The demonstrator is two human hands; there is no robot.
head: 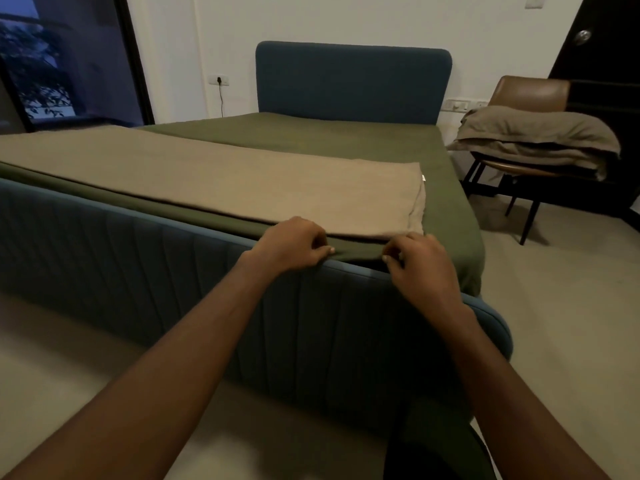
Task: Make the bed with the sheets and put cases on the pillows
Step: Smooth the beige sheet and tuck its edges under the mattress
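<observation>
A green sheet (339, 143) covers the mattress of a blue upholstered bed (138, 271). A folded tan sheet (242, 181) lies flat across the foot of the bed, on top of the green one. My left hand (294, 245) and my right hand (419, 265) are at the foot edge, just in front of the tan sheet's near corner. Both pinch the green sheet's edge where it meets the blue footboard, about a hand's width apart. The right corner of the green sheet hangs loose over the bed's side.
A brown chair (526, 95) at the right holds a pile of tan bedding (536, 140). Behind it is a dark door (602, 64). A blue headboard (353, 81) stands against the white wall. A dark window (52, 57) fills the left. The floor is pale.
</observation>
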